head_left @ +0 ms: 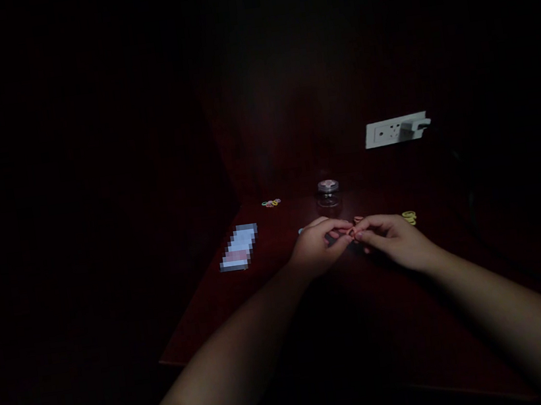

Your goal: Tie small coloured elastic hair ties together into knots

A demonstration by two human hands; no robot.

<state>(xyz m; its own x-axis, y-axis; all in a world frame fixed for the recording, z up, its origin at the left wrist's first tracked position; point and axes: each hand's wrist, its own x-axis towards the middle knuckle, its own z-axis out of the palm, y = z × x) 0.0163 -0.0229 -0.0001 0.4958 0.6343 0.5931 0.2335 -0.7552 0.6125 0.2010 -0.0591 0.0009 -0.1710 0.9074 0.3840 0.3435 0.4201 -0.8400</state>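
Note:
My left hand [316, 244] and my right hand [397, 239] meet over the dark red table, fingertips pinched close together. Between them is a small orange-pink hair tie [351, 232], gripped from both sides; the fingers partly cover it. More of the same orange-pink colour shows just behind and below my right fingertips. Right of my right hand lie several yellow hair ties [409, 217]. A bit of light blue peeks out beside my left hand, mostly hidden. Behind both hands stands a clear jar [329, 200] with a lid.
A small group of mixed-colour hair ties [271, 203] lies at the table's back left. A lit phone [239, 247], its screen blurred, rests near the left edge of the table [207, 324]. On the wall is a white socket [395, 130] with a plug in it. The surroundings are very dark.

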